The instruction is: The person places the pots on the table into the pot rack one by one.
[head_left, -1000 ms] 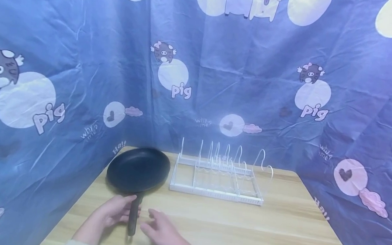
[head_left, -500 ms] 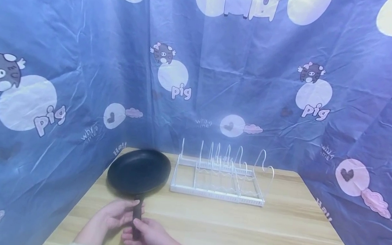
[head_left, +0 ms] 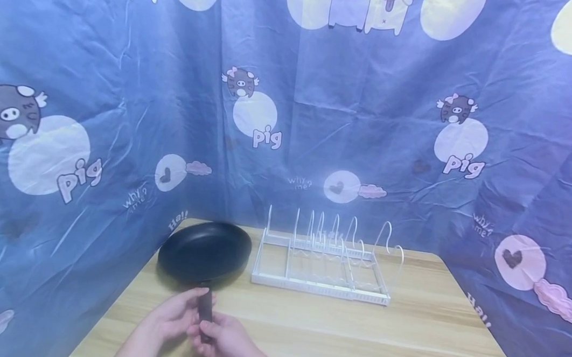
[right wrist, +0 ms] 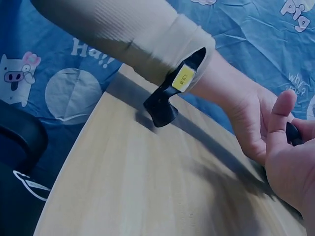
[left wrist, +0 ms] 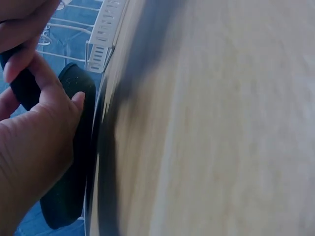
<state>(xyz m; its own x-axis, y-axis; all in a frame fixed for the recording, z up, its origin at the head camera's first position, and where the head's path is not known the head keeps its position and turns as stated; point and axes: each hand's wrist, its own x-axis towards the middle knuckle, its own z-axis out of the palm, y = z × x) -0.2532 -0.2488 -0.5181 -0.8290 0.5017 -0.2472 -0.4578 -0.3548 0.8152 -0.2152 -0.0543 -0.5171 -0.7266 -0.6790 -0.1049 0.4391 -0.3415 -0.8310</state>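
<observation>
A black frying pan [head_left: 204, 252] is at the left of the wooden table, its handle pointing toward me. My left hand [head_left: 174, 315] grips the handle [head_left: 205, 303] near the pan body, thumb on top. Close behind it, my right hand [head_left: 226, 337] holds the handle's end, with its thumb on top too. The left wrist view shows the pan's outer wall [left wrist: 74, 182] close to the tabletop; whether its base touches the wood is hard to tell. In the right wrist view the handle's tip [right wrist: 294, 133] shows between the hands, and most of the handle is hidden.
Right of the pan stands a white wire pot rack [head_left: 319, 291] with several upright curved dividers. Blue pig-print cloth [head_left: 366, 129] encloses the table's back and sides. A strapped camera mount [right wrist: 162, 105] sits on the left sleeve. The bare wooden tabletop [head_left: 355, 333] extends in front of the rack.
My right hand has come in from the right and taken hold of the handle's end. My left hand's fingers have closed on the handle. The pan now looks a little more tilted.
</observation>
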